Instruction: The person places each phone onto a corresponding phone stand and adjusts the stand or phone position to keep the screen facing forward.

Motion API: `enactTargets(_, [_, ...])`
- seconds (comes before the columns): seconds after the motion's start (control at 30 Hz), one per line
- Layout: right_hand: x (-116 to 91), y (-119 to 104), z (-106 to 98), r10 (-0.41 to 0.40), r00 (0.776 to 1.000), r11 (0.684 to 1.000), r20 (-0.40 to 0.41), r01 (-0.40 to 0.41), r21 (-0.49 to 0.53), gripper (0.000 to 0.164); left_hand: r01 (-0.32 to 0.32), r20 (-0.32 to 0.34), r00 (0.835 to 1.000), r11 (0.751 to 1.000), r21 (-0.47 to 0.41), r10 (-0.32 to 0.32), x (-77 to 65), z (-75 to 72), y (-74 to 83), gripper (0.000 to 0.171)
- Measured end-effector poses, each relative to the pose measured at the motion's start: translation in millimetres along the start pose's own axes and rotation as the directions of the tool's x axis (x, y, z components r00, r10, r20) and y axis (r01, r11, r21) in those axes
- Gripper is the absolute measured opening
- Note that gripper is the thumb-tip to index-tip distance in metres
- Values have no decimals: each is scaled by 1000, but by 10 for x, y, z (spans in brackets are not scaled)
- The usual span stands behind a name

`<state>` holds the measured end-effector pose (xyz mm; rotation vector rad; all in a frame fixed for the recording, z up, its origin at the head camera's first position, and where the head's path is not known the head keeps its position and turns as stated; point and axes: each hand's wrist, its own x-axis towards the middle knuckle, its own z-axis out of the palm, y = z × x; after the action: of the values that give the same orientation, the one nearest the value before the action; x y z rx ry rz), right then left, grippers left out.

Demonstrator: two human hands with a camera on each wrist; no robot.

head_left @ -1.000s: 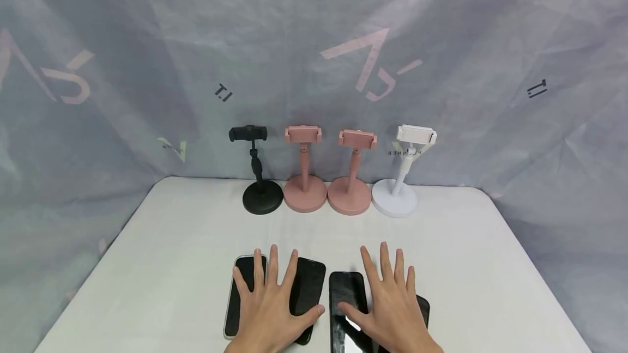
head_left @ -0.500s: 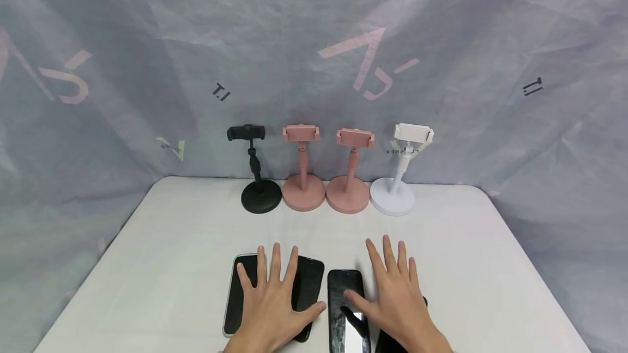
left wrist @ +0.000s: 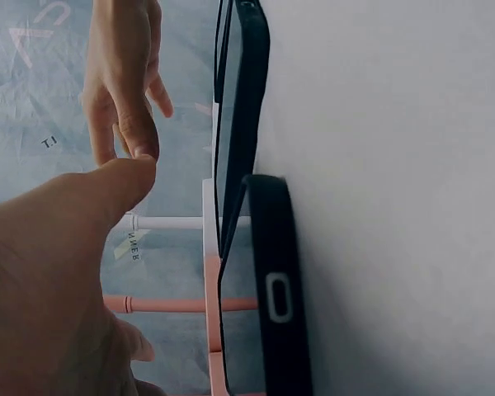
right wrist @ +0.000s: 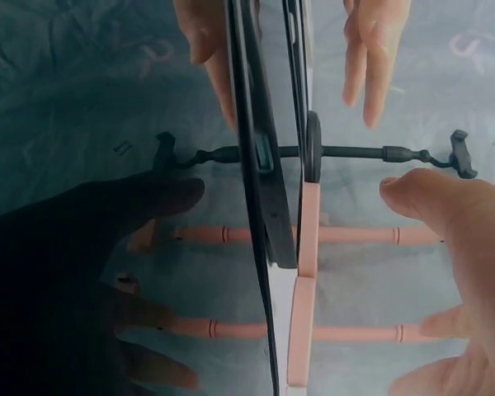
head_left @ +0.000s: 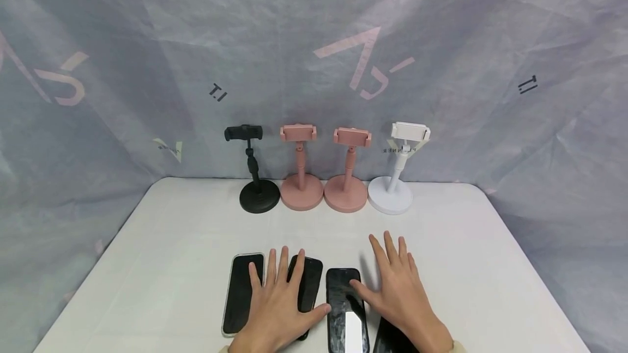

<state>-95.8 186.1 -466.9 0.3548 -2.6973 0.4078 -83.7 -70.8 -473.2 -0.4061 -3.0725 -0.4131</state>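
Both hands hover with spread fingers over a row of dark-screened phones lying flat on the white table. The left hand (head_left: 279,304) is above the two left phones, a pale-edged phone (head_left: 242,287) and a black phone (head_left: 310,283), partly covering both. Above the right pair is the right hand (head_left: 397,287), its thumb overlapping the third phone (head_left: 338,290). The fourth phone (head_left: 390,339) lies mostly hidden under the right wrist. In the left wrist view a gap shows between the left thumb (left wrist: 115,186) and the phones. Neither hand holds anything.
Along the back edge of the table (head_left: 162,244) stand a black phone stand (head_left: 260,198), two pink phone stands (head_left: 301,192) and a white phone stand (head_left: 391,196). A grey printed curtain (head_left: 196,59) hangs behind. Phone screens mirror the hands in the right wrist view.
The left hand has drifted right, uncovering more of the leftmost phone. The right hand has shifted slightly right and forward, with fingers still spread. The head view has moved a little.
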Motion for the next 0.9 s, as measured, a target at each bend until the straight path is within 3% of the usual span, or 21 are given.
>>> enactTargets(0.43, [46, 55, -54, 42, 998, 995, 56, -46, 83, 94, -49, 56, 997, 995, -90, 54, 66, 25, 88, 105])
enactTargets(0.9, [97, 204, -54, 53, 998, 992, 21, -55, 111, 92, -93, 110, 988, 989, -115, 106, 128, 78, 170, 104])
